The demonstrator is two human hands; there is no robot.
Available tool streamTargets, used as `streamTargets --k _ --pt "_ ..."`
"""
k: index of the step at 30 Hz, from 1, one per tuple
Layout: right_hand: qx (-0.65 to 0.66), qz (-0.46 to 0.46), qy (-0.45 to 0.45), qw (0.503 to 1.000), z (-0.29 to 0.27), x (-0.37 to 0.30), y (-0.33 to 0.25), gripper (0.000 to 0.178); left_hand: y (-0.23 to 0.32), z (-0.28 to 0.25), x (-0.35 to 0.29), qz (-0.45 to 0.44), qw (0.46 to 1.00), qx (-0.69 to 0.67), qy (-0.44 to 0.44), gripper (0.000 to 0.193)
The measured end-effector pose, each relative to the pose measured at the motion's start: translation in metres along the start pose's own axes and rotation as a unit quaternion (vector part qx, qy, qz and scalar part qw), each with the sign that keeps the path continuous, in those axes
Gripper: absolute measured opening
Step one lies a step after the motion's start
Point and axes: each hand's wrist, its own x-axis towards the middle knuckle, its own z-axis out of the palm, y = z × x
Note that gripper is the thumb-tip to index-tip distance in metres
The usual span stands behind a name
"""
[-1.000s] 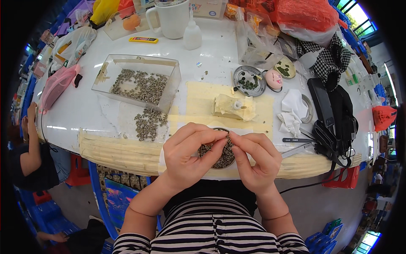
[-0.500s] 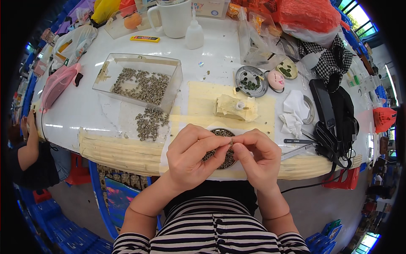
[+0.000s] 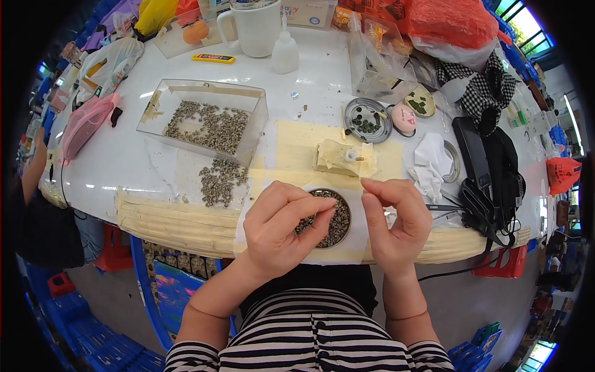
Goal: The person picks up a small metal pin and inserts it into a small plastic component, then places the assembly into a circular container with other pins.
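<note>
My left hand point(image 3: 282, 229) hovers over the left side of a round dish point(image 3: 348, 217) filled with small metal parts point(image 3: 334, 229). Its thumb and index finger are pinched together; whatever lies between them is too small to name. To the right of the dish is my right hand point(image 3: 401, 224), with thumb and index tips close together in a pinch and the other fingers curled. Any tiny thing at those tips cannot be made out. Beyond the dish stands a tape-wrapped block point(image 3: 331, 158) with a small white peg point(image 3: 351, 155) on it.
A clear bin point(image 3: 257, 124) of similar metal parts stands left, with a loose pile point(image 3: 217, 186) before it. Right are a round tin point(image 3: 384, 127) with dark green pieces, white tissue point(image 3: 434, 155) and black straps point(image 3: 489, 186). A mug point(image 3: 257, 31) and squeeze bottle point(image 3: 285, 53) stand behind.
My hands have come apart from fingertip contact over the dish. The right hand has moved right and slightly away from me; the left stays nearly in place. At far left, another person's arm has shifted.
</note>
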Motion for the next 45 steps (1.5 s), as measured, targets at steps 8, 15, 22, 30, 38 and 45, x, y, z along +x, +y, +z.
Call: streamTargets --k 8,15,22,30,38,45 --pt "-0.185 -0.055 0.017 0.981 0.007 0.027 0.009 0.020 -0.001 -0.001 -0.002 -0.069 0.997 -0.027 -0.003 0.021" --pt "-0.180 -0.069 0.061 0.979 0.006 0.023 0.005 0.017 -0.001 -0.002 -0.002 -0.073 0.997 -0.025 -0.001 0.020" --pt "0.149 -0.024 -0.002 0.989 0.006 0.001 0.012 0.011 -0.001 0.001 0.000 -0.055 0.998 -0.006 0.001 0.021" --pt "0.228 -0.016 -0.060 0.972 0.014 -0.002 0.010 0.010 0.000 0.000 -0.001 -0.062 0.998 -0.006 -0.001 0.021" --pt "0.176 -0.013 -0.082 0.981 0.013 0.000 0.007 0.018 -0.002 0.001 -0.003 -0.049 0.999 -0.005 0.003 0.021" --pt "0.254 0.040 -0.018 0.966 0.013 0.002 0.007 0.012 -0.001 0.000 -0.002 -0.058 0.998 -0.012 0.000 0.021"
